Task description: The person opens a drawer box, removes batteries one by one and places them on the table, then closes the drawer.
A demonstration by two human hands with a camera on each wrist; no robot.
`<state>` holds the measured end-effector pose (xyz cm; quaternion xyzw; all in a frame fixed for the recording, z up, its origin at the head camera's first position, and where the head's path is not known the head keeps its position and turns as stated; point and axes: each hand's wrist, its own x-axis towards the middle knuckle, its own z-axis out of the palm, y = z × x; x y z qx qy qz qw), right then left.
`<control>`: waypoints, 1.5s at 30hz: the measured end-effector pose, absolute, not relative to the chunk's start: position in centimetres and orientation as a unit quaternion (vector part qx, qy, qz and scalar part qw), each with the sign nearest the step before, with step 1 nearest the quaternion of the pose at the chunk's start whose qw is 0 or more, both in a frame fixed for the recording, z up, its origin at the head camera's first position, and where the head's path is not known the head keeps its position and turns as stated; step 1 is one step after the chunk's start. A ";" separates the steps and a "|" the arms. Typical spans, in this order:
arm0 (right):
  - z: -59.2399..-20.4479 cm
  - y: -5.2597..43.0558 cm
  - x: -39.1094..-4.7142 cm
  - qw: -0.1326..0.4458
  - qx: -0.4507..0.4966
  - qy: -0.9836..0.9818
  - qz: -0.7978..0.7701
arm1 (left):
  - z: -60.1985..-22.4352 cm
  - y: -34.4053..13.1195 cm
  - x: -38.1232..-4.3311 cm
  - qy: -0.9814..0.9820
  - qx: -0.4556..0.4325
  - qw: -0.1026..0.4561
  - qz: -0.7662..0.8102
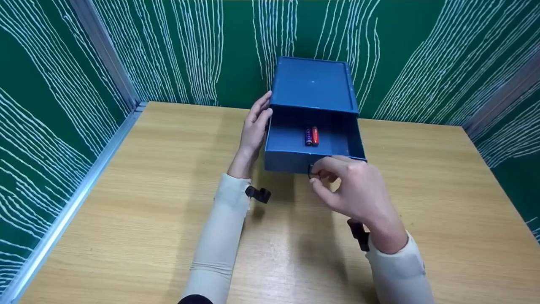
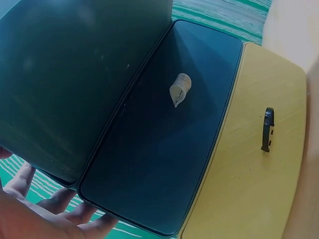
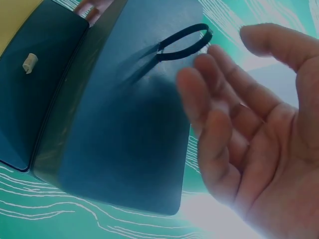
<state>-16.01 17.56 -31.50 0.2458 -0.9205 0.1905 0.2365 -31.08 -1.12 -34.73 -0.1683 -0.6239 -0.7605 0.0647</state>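
A blue drawer [image 1: 287, 161] stands pulled out from the blue cabinet [image 1: 312, 86]. Inside lie a purple battery [image 1: 308, 137] and a red battery [image 1: 315, 136], side by side. My left hand [image 1: 253, 131] rests along the cabinet's left side, its fingers extended; the left wrist view shows them at the edge of the stack. At the drawer's front is my right hand [image 1: 358, 190], close to the black loop handle [image 3: 182, 54]. In the right wrist view its fingers are loosely bent and the thumb stands apart, with the loop just beyond the fingertips and nothing gripped.
Below the pulled-out drawer are another blue drawer front [image 2: 149, 149] with a whitish tab [image 2: 180, 88] and a yellow drawer front [image 2: 239, 179] with a black handle [image 2: 267, 129]. The cabinet stands on a wooden table [image 1: 147, 211], near a green wall [image 1: 236, 63] with white lines.
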 end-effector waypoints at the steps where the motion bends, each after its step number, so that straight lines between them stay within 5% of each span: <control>1: -31.4 17.6 -16.0 0.242 0.251 -0.915 0.202 | -34.7 -1.1 -31.1 -0.625 -0.169 0.065 -0.759; 20: -29.2 20.5 -19.1 0.301 0.217 -0.888 0.270 | -34.8 -1.1 -31.0 -0.632 -0.167 0.057 -0.754; 34: -28.6 20.7 -24.2 0.130 0.202 -0.948 0.211 | -35.1 -1.2 -30.9 -0.628 -0.160 0.058 -0.760; 45: -29.0 20.6 -26.1 0.059 0.218 -0.954 0.194 | -35.0 -1.1 -31.0 -0.630 -0.169 0.068 -0.755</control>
